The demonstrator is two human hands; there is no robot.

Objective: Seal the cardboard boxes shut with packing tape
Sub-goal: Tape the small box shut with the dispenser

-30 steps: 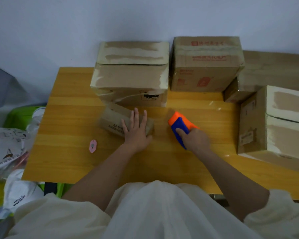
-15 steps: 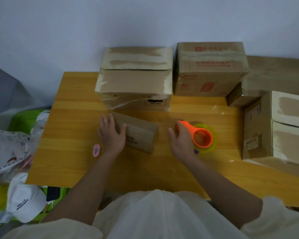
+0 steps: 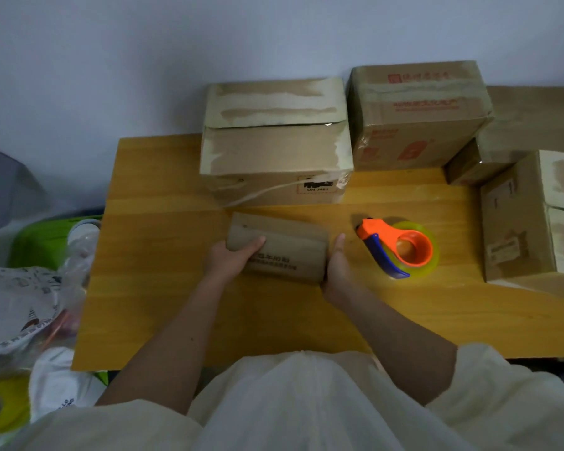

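Observation:
A small brown cardboard box (image 3: 284, 252) with printed text lies in the middle of the wooden table (image 3: 163, 288). My left hand (image 3: 228, 260) grips its left end, thumb on top. My right hand (image 3: 337, 271) holds its right end, thumb up along the edge; the fingers are hidden behind the box. An orange and blue tape dispenser (image 3: 401, 247) with a yellowish roll lies on the table just right of my right hand, apart from it.
A large taped box (image 3: 274, 151) stands right behind the small one, with another box (image 3: 414, 115) beside it. Two more boxes (image 3: 528, 222) crowd the right edge. Left of the table are a green bin (image 3: 43, 242), plastic bags (image 3: 20, 304) and a yellow roll (image 3: 0, 405).
My right hand laid the tape dispenser down on the table and came over to the small box's right end. My left hand slid from the box's top to grip its left end.

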